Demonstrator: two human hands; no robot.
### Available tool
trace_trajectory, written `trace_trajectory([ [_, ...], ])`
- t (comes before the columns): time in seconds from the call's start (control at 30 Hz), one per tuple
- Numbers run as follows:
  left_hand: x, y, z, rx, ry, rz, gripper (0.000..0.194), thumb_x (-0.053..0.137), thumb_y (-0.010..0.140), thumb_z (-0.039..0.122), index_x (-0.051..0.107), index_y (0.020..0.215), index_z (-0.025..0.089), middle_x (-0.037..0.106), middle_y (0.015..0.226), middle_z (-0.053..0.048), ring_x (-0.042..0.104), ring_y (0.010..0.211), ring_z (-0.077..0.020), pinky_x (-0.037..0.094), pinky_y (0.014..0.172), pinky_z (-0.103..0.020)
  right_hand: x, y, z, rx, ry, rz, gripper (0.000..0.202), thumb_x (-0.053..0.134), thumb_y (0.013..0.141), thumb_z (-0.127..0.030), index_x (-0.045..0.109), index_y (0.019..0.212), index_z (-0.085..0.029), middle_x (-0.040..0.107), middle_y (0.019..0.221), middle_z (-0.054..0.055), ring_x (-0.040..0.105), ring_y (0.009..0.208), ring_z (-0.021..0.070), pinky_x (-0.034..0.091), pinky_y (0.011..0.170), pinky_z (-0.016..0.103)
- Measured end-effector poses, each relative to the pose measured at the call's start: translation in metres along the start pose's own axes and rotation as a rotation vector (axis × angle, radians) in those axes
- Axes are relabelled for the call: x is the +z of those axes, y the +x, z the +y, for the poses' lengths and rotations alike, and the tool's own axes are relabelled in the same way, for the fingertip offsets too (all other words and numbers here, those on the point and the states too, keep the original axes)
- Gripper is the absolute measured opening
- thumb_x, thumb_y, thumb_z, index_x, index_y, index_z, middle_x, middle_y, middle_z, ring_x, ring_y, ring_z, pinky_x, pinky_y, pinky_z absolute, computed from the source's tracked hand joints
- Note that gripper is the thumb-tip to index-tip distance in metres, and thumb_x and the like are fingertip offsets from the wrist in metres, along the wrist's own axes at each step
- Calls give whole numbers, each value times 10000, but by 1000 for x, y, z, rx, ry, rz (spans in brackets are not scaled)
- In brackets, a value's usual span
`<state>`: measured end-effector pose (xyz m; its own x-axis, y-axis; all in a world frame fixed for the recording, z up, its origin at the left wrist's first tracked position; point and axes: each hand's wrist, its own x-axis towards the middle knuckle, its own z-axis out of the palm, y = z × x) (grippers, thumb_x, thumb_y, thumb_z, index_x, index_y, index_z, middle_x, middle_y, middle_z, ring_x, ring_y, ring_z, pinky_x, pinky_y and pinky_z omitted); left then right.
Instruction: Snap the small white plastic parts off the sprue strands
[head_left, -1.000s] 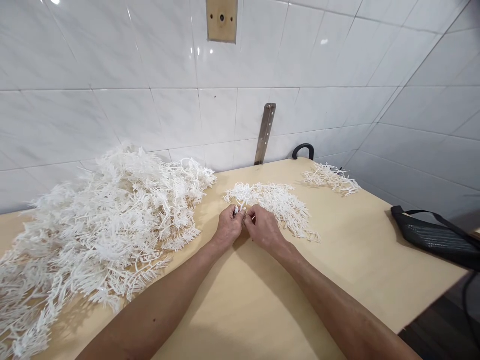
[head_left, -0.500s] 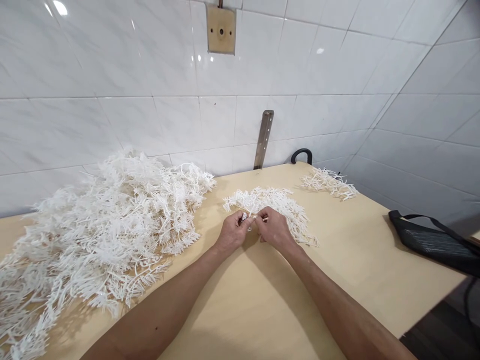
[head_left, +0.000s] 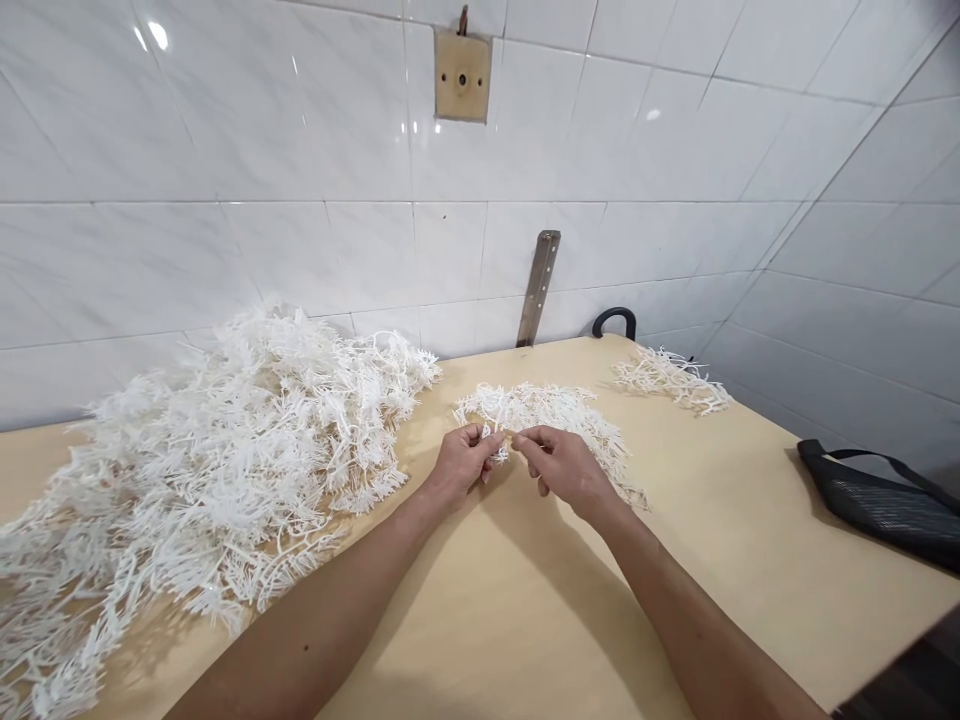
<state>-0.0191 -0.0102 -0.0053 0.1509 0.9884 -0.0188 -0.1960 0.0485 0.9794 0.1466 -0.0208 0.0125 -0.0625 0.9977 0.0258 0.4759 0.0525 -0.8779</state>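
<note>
My left hand (head_left: 461,465) is closed, pinching a small white plastic sprig (head_left: 501,453) whose thin tips show past the fingers. Close on its right, my right hand (head_left: 568,468) has thumb and forefinger pressed together in a pinch. Whatever lies between those fingertips is too small to make out. Just behind both hands spreads a low bunch of white branching sprigs (head_left: 592,425) on the tan tabletop (head_left: 517,610). A far larger heap of feathery white sprigs (head_left: 247,450) covers the table to the left.
Farther back on the right lies a small cluster of bare white stems (head_left: 675,378), near a black curved handle (head_left: 615,318). A perforated metal strip (head_left: 538,288) leans on the tiled wall (head_left: 315,130). A black mesh bag (head_left: 885,500) rests at the right edge.
My hands have drawn a little apart at the fingertips, and the right hand's fingers have turned to point left. The camera view has shifted slightly, moving the background rightward.
</note>
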Motion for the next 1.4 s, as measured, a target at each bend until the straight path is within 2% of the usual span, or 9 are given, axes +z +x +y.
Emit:
trace_trajectory([
  [0.13,-1,2,-4,29,51,8,415,749,688,510,505,661,174,474,523,51,408,386,-56,305,359,-184,13,-4,-5,-6,1,-40,320,539,857,-480,682,810,-197,541,538,-46,516,354,91,376,379,201],
  [0.43,1,4,-13,65,178,75,380,666,755,481,431,656,200,427,485,73,389,379,-68,270,390,-203,19,-5,-3,-10,-87,20,194,545,818,-346,642,735,-199,613,563,-38,549,354,103,401,390,210],
  [0.6,1,3,-14,224,302,175,360,631,786,395,370,637,197,358,532,81,343,481,-62,279,467,-196,31,-4,1,54,-80,-33,134,502,765,-217,572,653,-193,592,502,-42,580,362,122,424,386,201],
  [0.73,-1,1,-8,166,201,72,353,632,794,452,406,685,204,417,508,83,368,418,-61,304,425,-195,26,3,7,126,14,-13,88,504,762,-208,579,721,-186,584,483,-42,577,364,126,440,393,204],
  [0.83,-2,0,-3,83,110,27,389,684,742,502,461,670,192,479,497,55,420,406,-73,345,397,-199,8,8,11,132,-50,138,74,546,756,-221,599,790,-182,600,527,-37,563,355,120,443,401,214],
  [1.0,-1,-1,2,58,38,20,416,755,674,507,508,639,173,547,532,20,483,436,-79,418,425,-204,-20,11,14,5,-240,366,125,571,781,-264,635,861,-192,665,668,6,598,449,130,473,497,251],
  [1.1,0,-1,3,57,26,38,422,764,666,505,511,627,170,562,538,15,508,450,-83,442,456,-213,-18,7,9,-99,-280,333,185,526,837,-312,671,859,-199,680,695,33,631,562,166,489,564,279],
  [1.23,0,1,1,50,-9,55,416,768,669,497,521,643,163,572,555,11,533,480,-93,449,492,-224,2,-2,1,-300,-252,253,177,539,842,-268,673,939,-206,714,907,48,646,681,161,501,648,287],
  [1.4,1,1,1,21,-54,89,414,776,668,482,508,679,166,585,592,10,542,509,-97,449,515,-230,24,-10,-2,-441,-192,155,161,573,850,-237,669,978,-214,681,964,38,628,685,130,493,667,274],
])
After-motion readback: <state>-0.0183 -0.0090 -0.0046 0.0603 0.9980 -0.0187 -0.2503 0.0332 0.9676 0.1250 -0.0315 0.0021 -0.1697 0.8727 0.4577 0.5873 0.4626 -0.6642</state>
